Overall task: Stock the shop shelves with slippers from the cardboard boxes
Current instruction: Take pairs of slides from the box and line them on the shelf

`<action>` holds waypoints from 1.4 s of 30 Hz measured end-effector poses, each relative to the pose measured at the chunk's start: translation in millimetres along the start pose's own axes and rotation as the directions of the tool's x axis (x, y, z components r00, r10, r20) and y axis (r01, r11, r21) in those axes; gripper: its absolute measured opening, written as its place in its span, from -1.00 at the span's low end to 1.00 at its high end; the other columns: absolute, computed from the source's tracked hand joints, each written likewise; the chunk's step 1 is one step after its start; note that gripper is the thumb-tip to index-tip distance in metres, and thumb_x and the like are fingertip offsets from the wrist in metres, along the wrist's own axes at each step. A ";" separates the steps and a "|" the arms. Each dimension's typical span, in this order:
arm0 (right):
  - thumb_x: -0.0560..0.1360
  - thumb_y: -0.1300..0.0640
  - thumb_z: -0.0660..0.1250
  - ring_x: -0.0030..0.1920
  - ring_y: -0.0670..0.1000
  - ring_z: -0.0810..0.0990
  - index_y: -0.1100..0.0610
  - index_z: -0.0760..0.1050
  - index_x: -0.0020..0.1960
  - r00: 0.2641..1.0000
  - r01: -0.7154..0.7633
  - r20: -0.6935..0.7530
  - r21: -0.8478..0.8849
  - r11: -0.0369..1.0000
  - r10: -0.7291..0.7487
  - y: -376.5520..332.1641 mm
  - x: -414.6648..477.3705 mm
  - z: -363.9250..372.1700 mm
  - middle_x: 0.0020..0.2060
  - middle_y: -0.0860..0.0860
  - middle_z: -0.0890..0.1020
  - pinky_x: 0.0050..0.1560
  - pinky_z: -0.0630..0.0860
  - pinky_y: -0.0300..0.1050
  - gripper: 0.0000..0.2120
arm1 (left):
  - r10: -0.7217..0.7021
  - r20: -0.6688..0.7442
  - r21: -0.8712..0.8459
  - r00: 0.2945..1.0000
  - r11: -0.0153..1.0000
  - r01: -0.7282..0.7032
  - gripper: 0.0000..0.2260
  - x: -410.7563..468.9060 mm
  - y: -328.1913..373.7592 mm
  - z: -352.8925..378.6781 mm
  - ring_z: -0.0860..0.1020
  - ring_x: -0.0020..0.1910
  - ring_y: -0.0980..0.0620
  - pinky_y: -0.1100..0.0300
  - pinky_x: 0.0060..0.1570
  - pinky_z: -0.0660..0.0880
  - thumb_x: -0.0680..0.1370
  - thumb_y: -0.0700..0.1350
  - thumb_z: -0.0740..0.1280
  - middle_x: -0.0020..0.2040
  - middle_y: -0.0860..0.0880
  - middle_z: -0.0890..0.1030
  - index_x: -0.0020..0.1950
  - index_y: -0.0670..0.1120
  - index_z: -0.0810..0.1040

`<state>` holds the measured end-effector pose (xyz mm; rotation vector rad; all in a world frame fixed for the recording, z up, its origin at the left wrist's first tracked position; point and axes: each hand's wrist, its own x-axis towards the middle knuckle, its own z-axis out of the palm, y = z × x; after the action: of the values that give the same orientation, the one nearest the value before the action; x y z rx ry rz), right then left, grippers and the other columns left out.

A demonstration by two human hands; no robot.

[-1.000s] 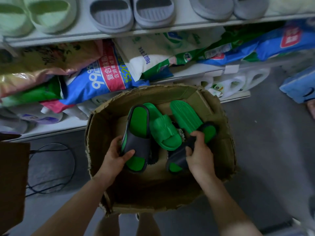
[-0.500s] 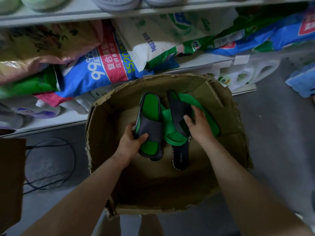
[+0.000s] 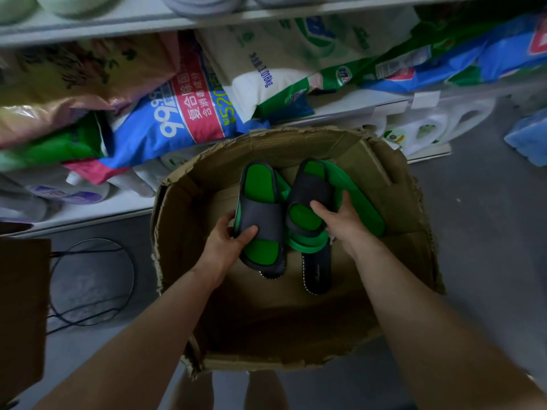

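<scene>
Fingers (image 3: 225,224) of left hand (image 3: 226,250) curled round grey-strapped green-footbed slipper (image 3: 260,202), right hand (image 3: 343,224) gripping its twin (image 3: 310,187), inside torn cardboard box (image 3: 183,232)

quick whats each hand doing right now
Left hand: grips a grey-strapped slipper.
Right hand: grips a second grey-strapped slipper.

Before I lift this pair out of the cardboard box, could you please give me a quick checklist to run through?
1. Left grip holds the left grey-and-green slipper: ok.
2. Right grip holds the right grey-and-green slipper: ok.
3. The two match in colour: ok.
4. Right one free of the green slipper beneath it: cannot tell, they overlap.
5. Way up out of the cardboard box open: ok.
6. Room on the slipper shelf above: cannot tell, mostly out of frame.
</scene>
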<state>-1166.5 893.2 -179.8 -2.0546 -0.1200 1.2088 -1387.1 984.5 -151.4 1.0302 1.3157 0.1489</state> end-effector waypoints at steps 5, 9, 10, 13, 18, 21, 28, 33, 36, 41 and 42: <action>0.43 0.09 0.52 0.29 0.11 0.52 0.03 0.17 0.55 0.997 -0.049 0.061 0.163 0.985 0.040 1.4 -3.0 -0.7 0.38 0.05 0.46 0.16 0.54 0.04 -0.19 | 0.045 -0.023 0.091 0.999 0.995 -0.043 -0.37 -3.1 0.5 -8.2 0.55 0.13 -0.04 0.11 0.02 0.56 0.46 -0.07 0.46 0.23 -0.06 0.51 0.47 -0.03 0.28; 0.46 0.21 0.48 0.25 0.07 0.54 0.00 0.19 0.54 0.997 0.037 0.062 0.204 0.978 -0.050 -6.2 -30.9 -7.3 0.31 0.04 0.50 0.16 0.51 -0.01 -0.24 | 0.077 -0.032 0.109 0.997 0.991 -0.073 -0.35 -23.4 2.6 -16.6 0.55 0.13 -0.01 0.18 -0.01 0.56 0.46 -0.04 0.47 0.26 -0.07 0.52 0.48 -0.02 0.27; 0.45 0.22 0.49 0.25 0.05 0.53 -0.01 0.20 0.53 0.995 0.061 0.069 0.190 0.980 -0.076 -8.1 -41.6 -10.9 0.30 0.02 0.50 0.20 0.50 0.00 -0.24 | 0.094 -0.040 0.100 0.995 0.991 -0.089 -0.35 -31.7 5.3 -19.1 0.55 0.12 0.00 0.23 -0.05 0.54 0.46 -0.05 0.47 0.26 -0.06 0.52 0.48 -0.02 0.27; 0.40 0.17 0.53 0.29 0.00 0.47 -0.10 0.23 0.52 0.985 0.124 0.101 0.130 0.984 -0.137 -15.0 -75.5 -24.2 0.37 0.00 0.46 0.32 0.46 0.11 -0.20 | 0.143 -0.069 0.057 0.987 0.989 -0.139 -0.40 -62.9 16.3 -29.5 0.54 0.09 0.03 0.32 -0.10 0.50 0.47 -0.10 0.45 0.25 -0.06 0.52 0.46 -0.05 0.30; 0.39 0.16 0.54 0.30 -0.07 0.36 -0.18 0.22 0.51 0.959 0.239 0.140 0.058 0.969 -0.245 -45.9 -145.8 -34.9 0.43 0.03 0.38 0.36 0.41 0.09 -0.17 | 0.202 -0.109 -0.088 0.973 0.973 -0.212 -0.56 -118.7 33.4 -63.4 0.58 0.01 0.11 0.30 -0.08 0.54 0.47 -0.21 0.44 0.16 -0.05 0.58 0.32 -0.03 0.42; 0.41 0.16 0.53 0.40 -0.06 0.30 -0.23 0.23 0.49 0.925 0.328 0.182 0.053 0.943 -0.333 -66.4 -190.9 -29.5 0.45 0.05 0.34 0.17 0.51 -0.09 -0.20 | 0.223 -0.152 -0.192 0.963 0.949 -0.250 -0.60 -152.2 40.6 -87.6 0.62 -0.05 0.11 0.31 -0.12 0.57 0.47 -0.28 0.42 0.14 -0.10 0.62 0.28 -0.08 0.46; 0.42 0.25 0.50 0.10 -0.27 0.49 -0.19 0.29 0.46 0.833 0.492 0.253 0.066 0.868 -0.492 -107.3 -279.7 21.2 0.18 -0.11 0.45 -0.23 0.52 -0.42 -0.25 | 0.248 -0.219 -0.382 0.944 0.868 -0.317 -0.60 -220.4 44.7 -161.6 0.61 0.00 -0.04 0.17 -0.03 0.59 0.49 -0.30 0.38 0.10 -0.14 0.63 0.31 -0.11 0.46; 0.36 0.26 0.55 0.26 -0.02 0.51 -0.34 0.39 0.28 0.771 0.582 0.280 0.057 0.811 -0.572 -117.2 -331.6 96.1 0.07 -0.20 0.49 0.15 0.57 -0.06 -0.29 | 0.256 -0.314 -0.440 0.914 0.814 -0.379 -0.57 -263.9 18.6 -238.0 0.62 0.04 -0.10 0.02 0.07 0.55 0.47 -0.25 0.41 0.03 -0.08 0.67 0.33 -0.13 0.46; 0.37 0.33 0.52 0.10 -0.20 0.61 -0.15 0.39 0.38 0.732 0.605 0.321 0.099 0.790 -0.601 -116.7 -368.6 151.5 0.11 -0.10 0.53 0.02 0.59 -0.24 -0.29 | 0.277 -0.358 -0.421 0.892 0.805 -0.419 -0.58 -293.0 -1.4 -293.9 0.61 0.11 -0.06 0.02 0.14 0.51 0.48 -0.24 0.40 0.12 -0.07 0.65 0.33 -0.15 0.44; 0.35 0.28 0.56 0.17 -0.21 0.58 -0.03 0.41 0.42 0.715 0.623 0.322 0.107 0.775 -0.620 -109.6 -425.1 254.9 0.25 0.01 0.58 0.19 0.55 -0.17 -0.29 | 0.319 -0.416 -0.396 0.851 0.779 -0.486 -0.61 -332.4 -36.6 -394.9 0.60 0.13 -0.07 0.08 0.12 0.54 0.49 -0.25 0.40 0.13 -0.12 0.64 0.30 -0.15 0.46; 0.36 0.29 0.55 0.12 -0.29 0.58 0.00 0.39 0.43 0.710 0.622 0.330 0.119 0.774 -0.622 -109.6 -432.8 273.6 0.27 0.01 0.56 0.15 0.55 -0.24 -0.29 | 0.326 -0.423 -0.393 0.845 0.775 -0.495 -0.62 -339.0 -40.5 -412.7 0.61 0.12 -0.06 0.14 0.07 0.56 0.49 -0.26 0.39 0.13 -0.12 0.64 0.31 -0.17 0.46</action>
<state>-1591.2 939.3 122.9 -1.5551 -0.9186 1.1027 -1857.1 970.8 105.1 0.8571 1.2295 0.9950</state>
